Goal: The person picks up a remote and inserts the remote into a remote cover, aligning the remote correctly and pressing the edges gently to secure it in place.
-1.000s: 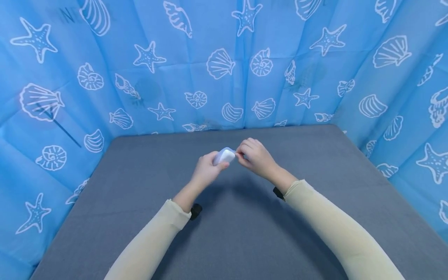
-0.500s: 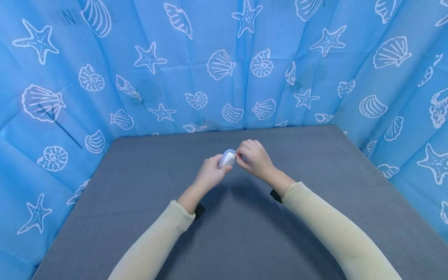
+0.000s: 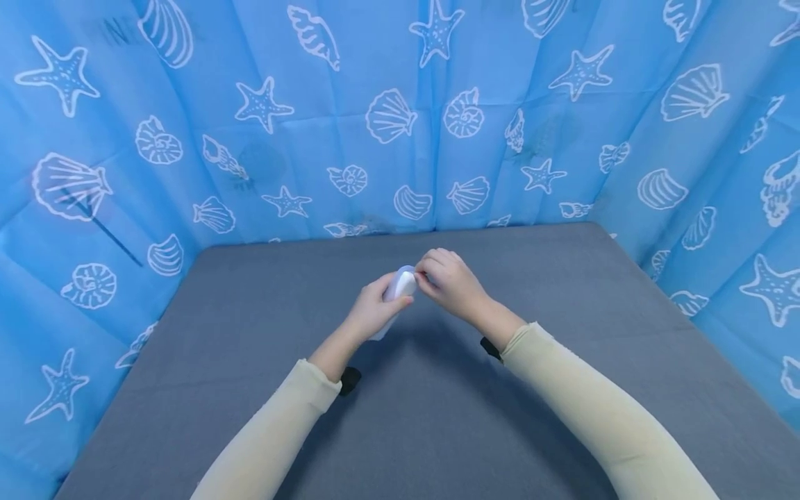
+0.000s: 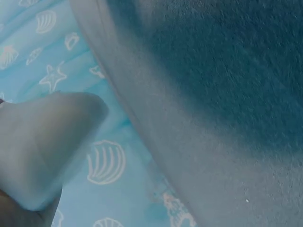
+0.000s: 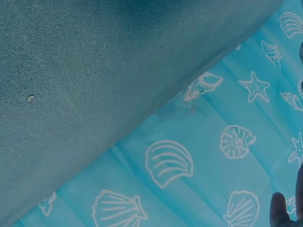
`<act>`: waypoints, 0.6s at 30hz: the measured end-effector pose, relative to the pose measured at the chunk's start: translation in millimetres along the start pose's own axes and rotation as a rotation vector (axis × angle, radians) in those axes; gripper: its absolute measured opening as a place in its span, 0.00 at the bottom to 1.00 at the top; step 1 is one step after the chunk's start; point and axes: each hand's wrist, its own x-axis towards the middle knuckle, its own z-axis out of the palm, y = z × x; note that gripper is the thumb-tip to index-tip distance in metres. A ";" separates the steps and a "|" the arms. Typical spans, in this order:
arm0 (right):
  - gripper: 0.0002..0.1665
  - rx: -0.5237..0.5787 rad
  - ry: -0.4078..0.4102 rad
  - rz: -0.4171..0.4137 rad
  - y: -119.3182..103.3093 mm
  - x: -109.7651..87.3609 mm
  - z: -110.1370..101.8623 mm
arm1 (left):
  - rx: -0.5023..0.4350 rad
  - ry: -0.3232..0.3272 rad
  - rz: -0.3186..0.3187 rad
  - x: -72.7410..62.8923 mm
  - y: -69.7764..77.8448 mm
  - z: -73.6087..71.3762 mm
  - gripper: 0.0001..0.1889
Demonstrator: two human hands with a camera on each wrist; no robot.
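Observation:
In the head view my left hand [image 3: 370, 309] grips a small white object with a translucent bluish edge [image 3: 405, 283], thumb across its near side. Its exact kind cannot be made out. A pale flap [image 3: 381, 332] of it shows below that hand. My right hand [image 3: 451, 281] is at the upper right edge of the white object, thumb and forefinger pinching there. Both hands are above the grey surface. The left wrist view has the white object [image 4: 47, 142] large and blurred at the left. Only fingers [image 5: 279, 210] of the right hand show in the right wrist view.
A grey cloth-covered table [image 3: 531, 389] lies beneath the hands. Blue curtains [image 3: 350, 62] with white shells and starfish hang behind it and along both sides. A dark wristband [image 3: 350, 380] is at the left wrist, another [image 3: 491, 348] at the right.
The white object has turned in my left hand, and a pale flap has come into sight below it. My right fingers stay at its edge, both hands shifting only slightly.

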 end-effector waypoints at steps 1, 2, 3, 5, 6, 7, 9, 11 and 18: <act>0.04 0.006 -0.007 0.000 -0.7 0.8 -0.3 | -0.011 -0.006 0.001 -0.1 -0.9 -1.3 0.25; 0.04 0.012 -0.012 0.000 -1.3 1.4 -0.5 | -0.021 -0.015 0.004 -0.3 -1.4 -2.6 0.24; 0.04 0.019 -0.017 0.001 -1.9 1.9 -0.7 | -0.027 -0.024 0.007 -0.3 -2.0 -3.6 0.24; 0.05 0.036 -0.024 0.004 -3.1 2.9 -1.0 | -0.031 -0.041 0.017 -0.2 -2.9 -5.1 0.23; 0.06 0.047 -0.028 0.006 -3.7 3.5 -1.1 | -0.041 -0.050 0.015 0.0 -2.9 -5.7 0.23; 0.06 0.062 -0.032 0.010 -4.2 3.9 -0.8 | -0.052 -0.059 0.012 0.2 -3.4 -6.2 0.22; 0.07 0.095 -0.038 0.023 -4.9 4.7 0.5 | -0.071 -0.072 -0.001 0.4 -3.9 -7.0 0.22; 0.07 0.137 -0.035 0.046 -4.7 4.6 3.2 | -0.090 -0.083 -0.016 1.2 -4.3 -7.3 0.21; 0.07 0.202 0.034 0.103 -2.8 -1.2 12.0 | -0.096 -0.128 -0.057 6.2 -5.5 -3.7 0.22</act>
